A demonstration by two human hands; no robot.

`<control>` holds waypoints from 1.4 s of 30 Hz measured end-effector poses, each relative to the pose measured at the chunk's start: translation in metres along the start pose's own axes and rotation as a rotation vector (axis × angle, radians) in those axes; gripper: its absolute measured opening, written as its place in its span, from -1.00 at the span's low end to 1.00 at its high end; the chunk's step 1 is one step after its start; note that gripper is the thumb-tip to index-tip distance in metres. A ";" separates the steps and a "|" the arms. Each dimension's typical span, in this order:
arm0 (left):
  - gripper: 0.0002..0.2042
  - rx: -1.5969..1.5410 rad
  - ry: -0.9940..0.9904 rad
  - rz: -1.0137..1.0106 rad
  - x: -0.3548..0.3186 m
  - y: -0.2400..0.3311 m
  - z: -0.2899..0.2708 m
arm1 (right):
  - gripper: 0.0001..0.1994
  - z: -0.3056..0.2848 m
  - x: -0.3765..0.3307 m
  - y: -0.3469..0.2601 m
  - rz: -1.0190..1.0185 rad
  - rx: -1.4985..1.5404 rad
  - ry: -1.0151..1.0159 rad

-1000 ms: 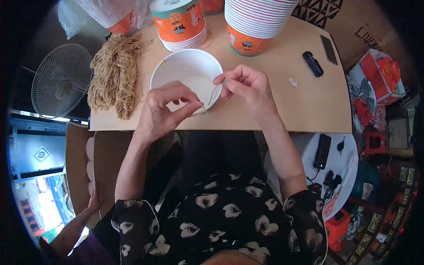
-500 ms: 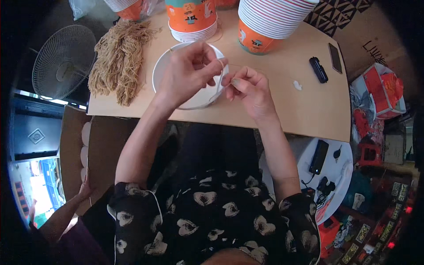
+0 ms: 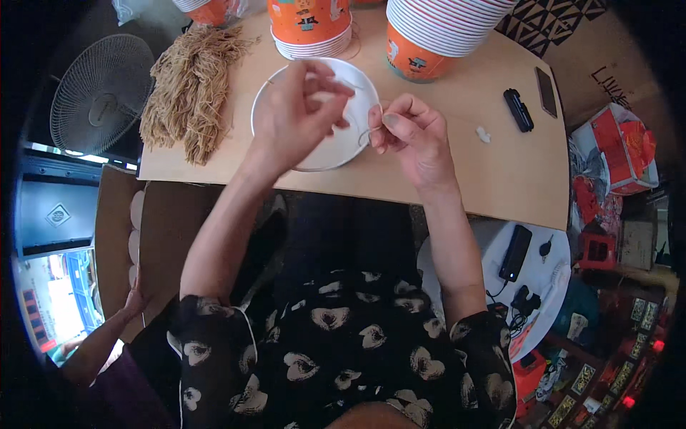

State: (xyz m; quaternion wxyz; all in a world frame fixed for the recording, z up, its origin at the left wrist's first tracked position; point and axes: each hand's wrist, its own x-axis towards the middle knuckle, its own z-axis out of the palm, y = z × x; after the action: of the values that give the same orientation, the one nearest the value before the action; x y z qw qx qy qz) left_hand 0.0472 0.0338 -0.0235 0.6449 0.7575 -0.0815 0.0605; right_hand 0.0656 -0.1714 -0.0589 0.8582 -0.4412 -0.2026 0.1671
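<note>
Two hands are working over one white bowl (image 3: 336,146) at the near-middle of the wooden table (image 3: 500,179). The left hand (image 3: 296,118) is hovering above the bowl's left half, fingers curled and drawn together as if pinching something fine and pale; what it is pinching cannot be made out. The right hand (image 3: 414,136) is sitting at the bowl's right rim, thumb and forefinger pressed together on what looks like a thin strip or film edge arcing toward the rim; the remaining fingers are folding loosely under. The bowl is lying directly beneath and between both hands, the right hand touching or just beside its rim, the left covering part of its inside. Whether the strip is attached to the bowl is hard to tell. Outward, a heap of tan noodle-like strands (image 3: 189,86) is lying to the left, well apart from the hands. Stacks of orange-and-white bowls (image 3: 311,25) (image 3: 436,32) are standing behind, cut off by the upper edge. A small black device (image 3: 518,109) and a dark phone (image 3: 547,91) are resting to the right, with a white scrap (image 3: 484,134) near them. A fan (image 3: 100,93) is showing off the table's left end.
</note>
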 end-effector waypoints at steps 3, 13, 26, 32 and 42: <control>-0.69 -0.107 -0.111 -0.157 -0.023 0.010 0.011 | -0.90 0.003 0.001 0.002 -0.001 -0.010 0.042; -0.81 0.169 -0.189 0.009 -0.026 0.005 0.016 | -0.90 0.017 -0.008 -0.015 -0.156 -0.397 0.122; -0.85 0.008 -0.506 -0.106 -0.013 0.008 -0.027 | -0.85 0.026 -0.036 -0.004 -0.067 -0.784 0.153; -0.86 0.039 -0.519 -0.094 -0.006 0.014 -0.036 | -0.87 0.027 -0.036 -0.009 0.117 -0.545 0.058; -0.87 0.052 -0.513 -0.201 -0.008 0.019 -0.042 | -0.93 0.037 -0.026 0.001 -0.395 -0.912 -0.005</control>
State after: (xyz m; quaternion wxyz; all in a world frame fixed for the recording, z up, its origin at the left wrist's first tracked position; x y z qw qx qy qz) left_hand 0.0360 0.0727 -0.0003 0.5864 0.7685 -0.1652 -0.1956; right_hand 0.0252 -0.1575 -0.0456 0.5925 -0.7243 -0.3371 -0.1034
